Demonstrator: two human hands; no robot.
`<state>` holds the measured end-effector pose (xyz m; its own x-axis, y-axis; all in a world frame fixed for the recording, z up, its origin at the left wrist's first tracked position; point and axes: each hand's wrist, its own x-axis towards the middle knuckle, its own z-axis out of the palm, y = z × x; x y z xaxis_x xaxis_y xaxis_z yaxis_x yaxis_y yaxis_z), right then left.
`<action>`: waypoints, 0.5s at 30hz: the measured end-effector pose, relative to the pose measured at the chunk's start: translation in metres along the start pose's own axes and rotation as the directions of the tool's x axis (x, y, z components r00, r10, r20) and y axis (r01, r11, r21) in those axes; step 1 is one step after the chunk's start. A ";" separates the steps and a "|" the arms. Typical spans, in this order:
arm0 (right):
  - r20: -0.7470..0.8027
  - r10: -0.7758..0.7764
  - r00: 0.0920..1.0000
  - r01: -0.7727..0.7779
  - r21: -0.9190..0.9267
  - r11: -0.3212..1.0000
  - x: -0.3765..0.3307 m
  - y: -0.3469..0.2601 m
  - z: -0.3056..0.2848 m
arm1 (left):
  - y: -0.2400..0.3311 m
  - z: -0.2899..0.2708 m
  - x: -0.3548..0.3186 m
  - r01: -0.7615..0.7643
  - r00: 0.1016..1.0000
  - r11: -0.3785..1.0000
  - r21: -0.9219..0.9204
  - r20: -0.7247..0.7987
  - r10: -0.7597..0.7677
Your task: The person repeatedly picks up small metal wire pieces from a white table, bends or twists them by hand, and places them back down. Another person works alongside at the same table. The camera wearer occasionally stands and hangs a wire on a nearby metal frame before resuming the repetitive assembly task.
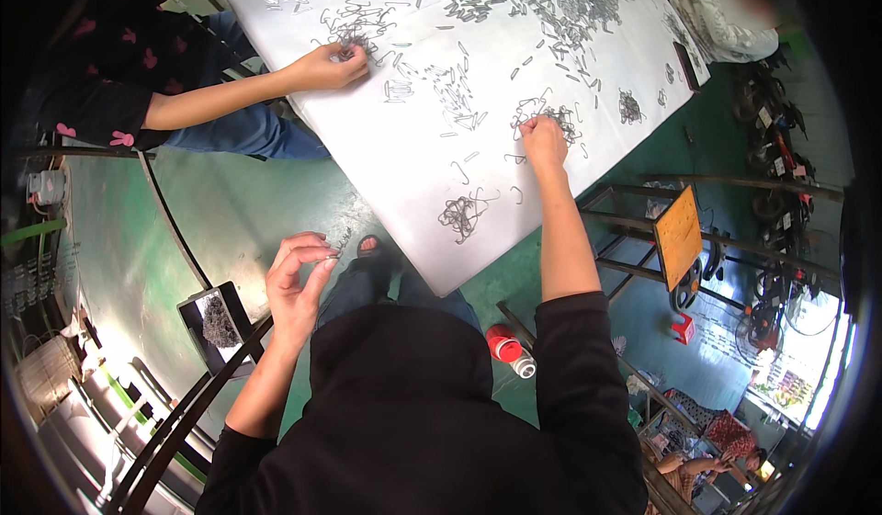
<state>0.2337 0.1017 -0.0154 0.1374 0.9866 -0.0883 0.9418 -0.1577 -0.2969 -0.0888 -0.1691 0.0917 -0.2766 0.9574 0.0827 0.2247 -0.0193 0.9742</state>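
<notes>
My left hand is raised off the table's near left edge, thumb and fingers pinched together on small bent wire hooks. With fingers closed, my right hand reaches down into a tangled pile of bent wire hooks on the white-covered table. What its fingertips grip is hidden. Closer to me lies another hook pile, with a few loose hooks around it. Many short metal clips are spread over the far part of the table.
A co-worker's hand works at a hook pile on the left; another person sits far right. A box of dark small parts stands lower left. A stool with a wooden top and a red can are at right.
</notes>
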 end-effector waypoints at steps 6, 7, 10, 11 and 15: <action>-0.035 -0.089 0.995 0.095 0.256 0.962 -0.027 -0.007 0.003 | -0.004 -0.006 -0.004 -0.007 1.000 0.999 0.045 0.002 0.007; -0.022 -0.086 0.996 0.088 0.386 0.918 -0.039 -0.010 0.004 | -0.005 -0.007 -0.004 -0.011 1.000 0.999 0.042 0.008 0.011; 0.110 -0.106 0.988 0.007 0.661 0.750 -0.081 -0.029 0.001 | -0.007 -0.010 -0.004 -0.044 0.998 0.998 0.046 0.036 0.042; 0.185 -0.079 0.980 -0.075 0.699 0.711 -0.098 -0.040 -0.001 | -0.008 -0.011 -0.004 -0.070 0.996 0.996 0.055 0.052 0.068; 0.334 -0.127 0.934 -0.262 0.881 0.393 -0.183 -0.094 -0.018 | -0.008 -0.015 -0.004 -0.122 0.988 0.991 0.048 0.104 0.117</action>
<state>0.1256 -0.0632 0.0462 -0.0940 0.9273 -0.3623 0.0639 -0.3575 -0.9317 -0.1036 -0.1768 0.0870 -0.1493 0.9734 0.1735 0.3017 -0.1223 0.9455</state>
